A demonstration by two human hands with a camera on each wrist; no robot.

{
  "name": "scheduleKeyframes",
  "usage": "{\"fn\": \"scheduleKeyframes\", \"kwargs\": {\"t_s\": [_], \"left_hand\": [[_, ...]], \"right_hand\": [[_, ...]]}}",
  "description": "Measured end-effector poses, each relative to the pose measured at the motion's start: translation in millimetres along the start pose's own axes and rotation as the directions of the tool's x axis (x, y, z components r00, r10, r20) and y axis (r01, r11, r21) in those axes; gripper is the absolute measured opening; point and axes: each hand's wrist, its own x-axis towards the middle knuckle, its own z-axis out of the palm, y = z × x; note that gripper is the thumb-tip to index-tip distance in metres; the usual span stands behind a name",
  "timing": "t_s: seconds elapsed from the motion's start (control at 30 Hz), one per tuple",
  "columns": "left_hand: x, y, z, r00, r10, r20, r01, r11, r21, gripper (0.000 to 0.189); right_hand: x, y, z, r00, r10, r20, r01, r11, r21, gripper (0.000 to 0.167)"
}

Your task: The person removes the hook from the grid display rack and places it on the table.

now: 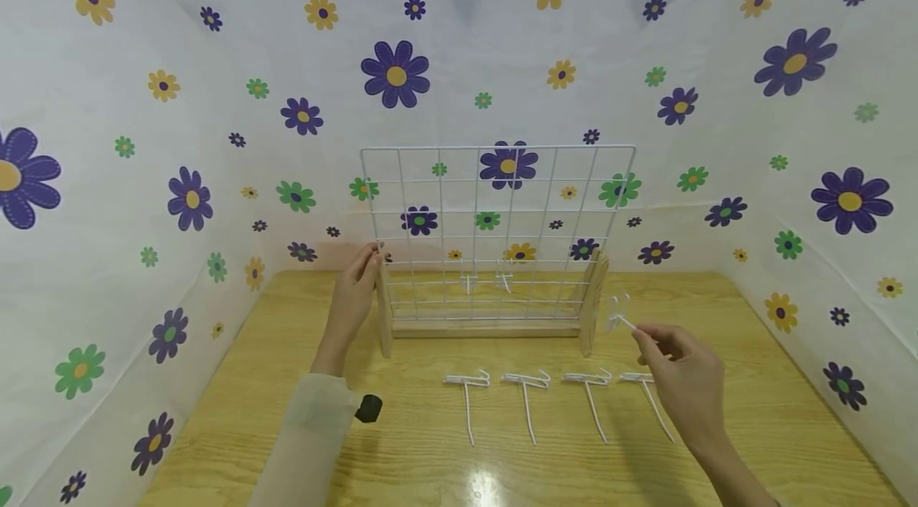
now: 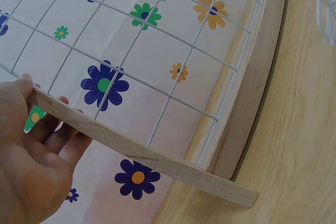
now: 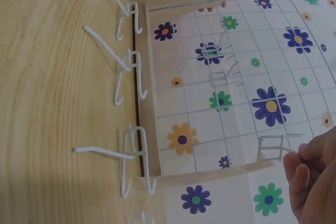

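Note:
A white wire grid panel (image 1: 495, 196) stands upright in a wooden stand (image 1: 488, 328). My left hand (image 1: 356, 280) grips the top of the stand's left side post, thumb and fingers on either side of the wood (image 2: 84, 124) in the left wrist view. My right hand (image 1: 684, 379) pinches the prong of a white wire hook (image 1: 618, 316), held in the air just right of the stand. In the right wrist view that hook's rectangular back (image 3: 270, 148) points away from the fingers. Two similar hooks (image 1: 468, 277) hang side by side low on the grid.
Several white hooks (image 1: 527, 381) lie in a row on the wooden table (image 1: 402, 459) before the stand, the rightmost partly behind my right hand. A flower-printed cloth (image 1: 301, 60) encloses the back and sides. A small black object (image 1: 369, 408) sits at my left cuff.

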Motion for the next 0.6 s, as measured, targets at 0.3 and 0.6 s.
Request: {"fn": "scheduleKeyframes", "kwargs": {"t_s": [0.3,0.6], "left_hand": [[-0.4,-1.5,0.3,1.000,0.004,-0.012,-0.004,1.000,0.006,0.057],[0.4,-2.9,0.2,1.000,0.003,-0.011,-0.002,1.000,0.018,0.057]], "right_hand": [[-7.4,7,-8,0.999,0.035,-0.008,-0.035,0.999,0.003,0.005],[-16.4,15,-14,0.998,0.056,0.014,-0.055,0.996,-0.064,0.004]]}}
